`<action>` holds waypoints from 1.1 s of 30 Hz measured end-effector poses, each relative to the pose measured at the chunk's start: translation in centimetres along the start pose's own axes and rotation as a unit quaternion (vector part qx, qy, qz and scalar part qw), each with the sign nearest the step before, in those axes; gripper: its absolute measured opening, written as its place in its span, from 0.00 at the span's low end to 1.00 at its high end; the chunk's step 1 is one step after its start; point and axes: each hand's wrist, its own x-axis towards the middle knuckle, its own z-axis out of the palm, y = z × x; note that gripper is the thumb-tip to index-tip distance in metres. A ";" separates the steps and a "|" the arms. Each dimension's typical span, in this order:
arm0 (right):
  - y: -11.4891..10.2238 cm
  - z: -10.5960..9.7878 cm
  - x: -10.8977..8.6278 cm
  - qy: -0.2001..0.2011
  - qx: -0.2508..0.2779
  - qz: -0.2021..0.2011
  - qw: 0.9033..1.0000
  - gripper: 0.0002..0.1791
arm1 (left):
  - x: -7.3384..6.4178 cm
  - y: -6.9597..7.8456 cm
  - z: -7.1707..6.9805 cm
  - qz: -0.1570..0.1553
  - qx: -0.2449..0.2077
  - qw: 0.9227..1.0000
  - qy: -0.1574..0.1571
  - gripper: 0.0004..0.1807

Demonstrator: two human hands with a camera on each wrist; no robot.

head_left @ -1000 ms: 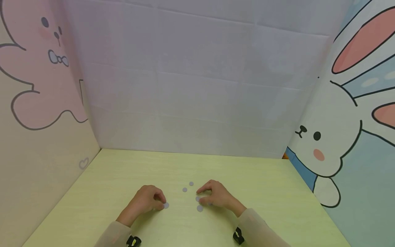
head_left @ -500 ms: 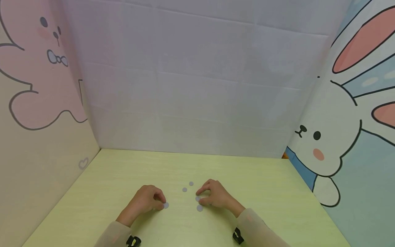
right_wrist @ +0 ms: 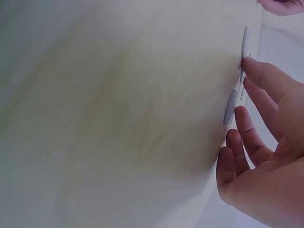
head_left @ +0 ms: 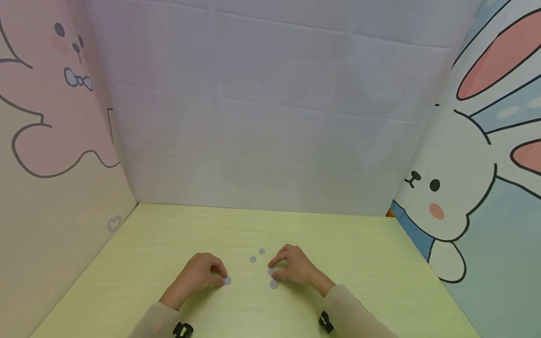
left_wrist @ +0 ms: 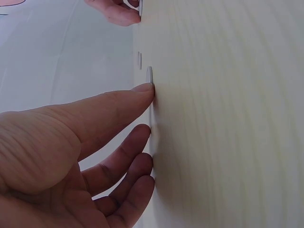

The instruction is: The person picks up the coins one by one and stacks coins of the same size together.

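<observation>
Several small flat grey discs lie on the pale yellow-green table. At the left, my left hand (head_left: 200, 273) holds the edge of one grey disc (head_left: 228, 280) between thumb and forefinger; the other fingers curl down onto the table in the left wrist view. My right hand (head_left: 297, 266) has thumb and forefinger on either side of a second disc (head_left: 270, 271), partly covered by them. Just in front of its thumb lies another disc (head_left: 274, 284). Under the right palm a further disc (right_wrist: 230, 107) shows in the right wrist view, mostly hidden from the head view.
Two more discs, one farther back (head_left: 262, 251) and one nearer (head_left: 253, 259), lie between the hands. A white sheet wall (head_left: 262, 141) stands behind the table (head_left: 190, 225). Printed panels with a pink animal (head_left: 55, 117) and a white rabbit (head_left: 456, 197) flank it.
</observation>
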 end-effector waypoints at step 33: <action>0.2 -0.1 0.9 0.019 -0.025 -0.010 0.999 0.05 | 0.8 0.3 -0.7 0.004 0.007 1.000 -0.004 0.10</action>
